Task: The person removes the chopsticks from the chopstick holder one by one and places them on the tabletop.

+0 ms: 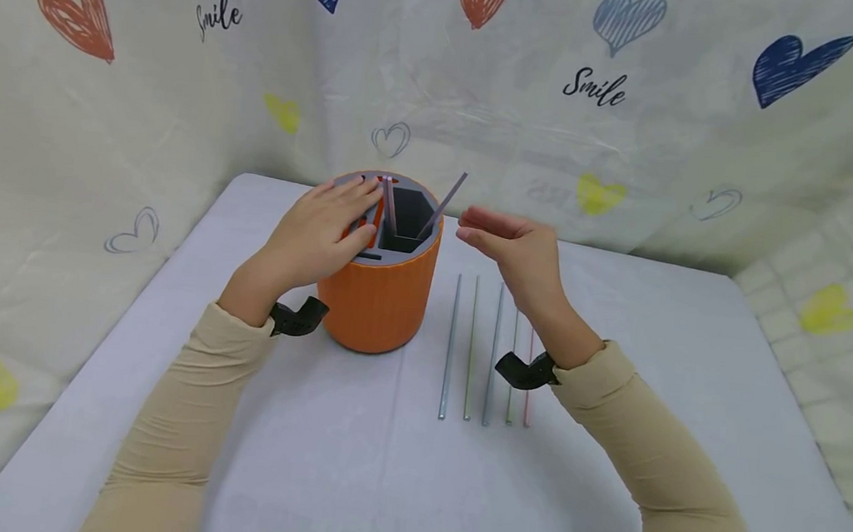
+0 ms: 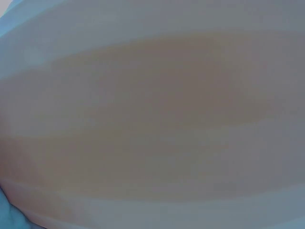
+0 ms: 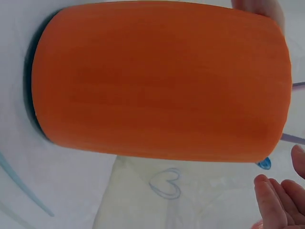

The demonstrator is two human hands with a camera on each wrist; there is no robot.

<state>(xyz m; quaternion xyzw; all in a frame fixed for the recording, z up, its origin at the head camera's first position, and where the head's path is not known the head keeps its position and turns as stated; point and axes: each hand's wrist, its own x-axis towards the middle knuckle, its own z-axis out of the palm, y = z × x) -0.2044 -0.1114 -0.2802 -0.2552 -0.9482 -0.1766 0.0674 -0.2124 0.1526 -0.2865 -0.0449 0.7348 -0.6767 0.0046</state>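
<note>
An orange round desk organizer (image 1: 374, 308) with a grey divided top stands on the table. My left hand (image 1: 320, 228) rests on the left of that top, fingers spread and straight. Inside the large dark compartment, a thin purplish stick (image 1: 447, 201) leans right, with pale stick ends (image 1: 389, 205) left of it. Just right of the organizer, my right hand (image 1: 521, 257) is raised and holds nothing. In the right wrist view its fingers (image 3: 271, 205) are extended, thumb apart, beside the organizer (image 3: 157, 81). The left wrist view is a blur of the organizer's wall (image 2: 167, 95).
Several thin sticks (image 1: 450, 347), bluish, green and pink, lie side by side on the white table (image 1: 350, 477), right of the organizer. My right forearm partly covers them. Behind the table hangs a cloth (image 1: 486, 87) printed with hearts.
</note>
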